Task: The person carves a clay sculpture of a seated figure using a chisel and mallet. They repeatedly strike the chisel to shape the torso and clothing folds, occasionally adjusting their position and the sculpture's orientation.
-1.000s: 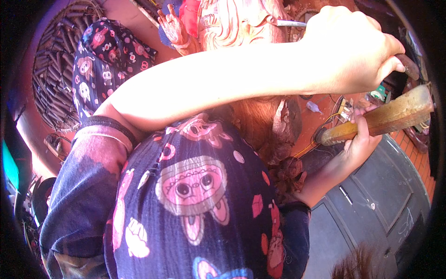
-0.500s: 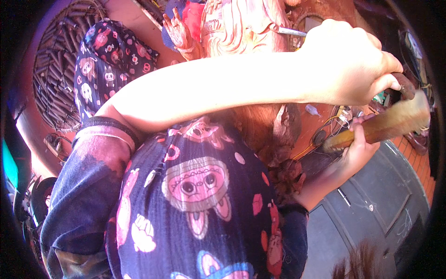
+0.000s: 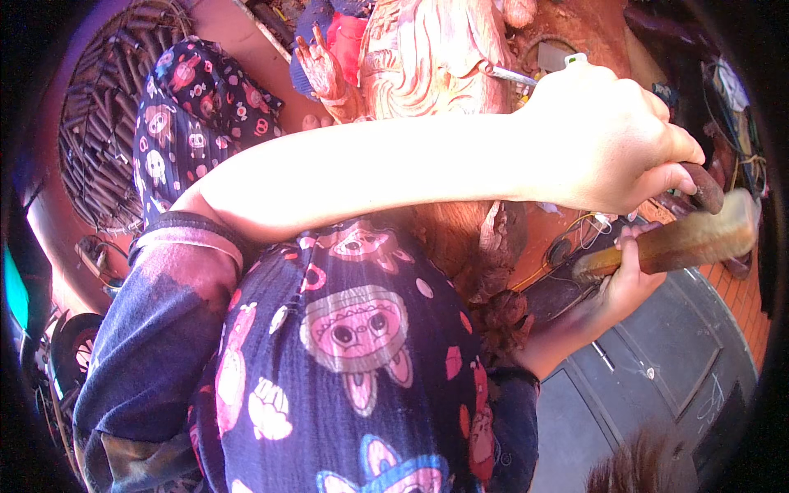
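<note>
"Biggest?"
"A carved wooden figure (image 3: 444, 62), beyond and left of the fingers of the left hand (image 3: 604, 135)."
"Then?"
"A wooden mallet (image 3: 680, 245), wrapped in the closed fingers of the right hand (image 3: 629, 281)."
"Smallest?"
"A chisel (image 3: 514, 77), gripped in curled left fingers, reaching the figure left of them, ending right of them near the mallet."

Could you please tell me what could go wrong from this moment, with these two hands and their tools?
The wooden mallet in the right hand is close to the brown handle end, which sticks out only a little past the bare left hand; an off-centre blow might hit that hand. The chisel points into the wood carving near curved grooves, so a slip could perhaps scar them.
</note>
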A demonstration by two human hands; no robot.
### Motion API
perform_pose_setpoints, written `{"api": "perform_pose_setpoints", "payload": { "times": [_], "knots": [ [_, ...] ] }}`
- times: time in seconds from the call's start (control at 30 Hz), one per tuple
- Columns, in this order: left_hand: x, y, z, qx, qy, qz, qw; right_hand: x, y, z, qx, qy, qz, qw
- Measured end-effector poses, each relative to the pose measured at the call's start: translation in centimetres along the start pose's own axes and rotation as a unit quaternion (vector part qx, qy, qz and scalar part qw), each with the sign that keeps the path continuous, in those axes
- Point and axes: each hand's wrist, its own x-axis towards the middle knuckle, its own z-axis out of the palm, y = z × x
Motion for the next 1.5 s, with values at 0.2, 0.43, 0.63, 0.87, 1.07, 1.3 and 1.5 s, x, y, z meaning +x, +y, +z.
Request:
{"api": "perform_pose_setpoints", "payload": {
  "times": [0.2,0.43,0.63,0.87,1.07,1.3,1.5],
  "knots": [
    [-0.3,-0.3,0.1,-0.027,0.025,0.015,0.999,-0.4,-0.5,0.0,-0.023,0.036,-0.008,0.999],
    [-0.2,-0.3,-0.5,-0.069,0.022,0.055,0.996,-0.8,-0.9,-0.1,-0.004,0.023,-0.012,1.0],
    [-0.9,0.6,-1.2,-0.072,-0.083,0.092,0.99,-1.1,-1.3,0.5,0.048,0.033,-0.055,0.997],
    [-0.3,1.1,-1.1,-0.075,-0.102,0.037,0.991,-1.7,-2.0,2.6,0.163,0.054,-0.007,0.985],
    [0.0,1.8,0.0,-0.056,-0.139,0.045,0.988,-2.8,-2.6,4.9,0.31,0.11,0.088,0.94],
    [1.0,1.3,0.1,-0.013,-0.107,-0.011,0.994,-0.6,-0.7,2.6,0.157,0.006,0.098,0.983],
    [1.9,0.8,0.5,0.011,-0.11,-0.056,0.992,-0.8,0.4,2.3,0.153,-0.008,0.108,0.982]
  ]
}}
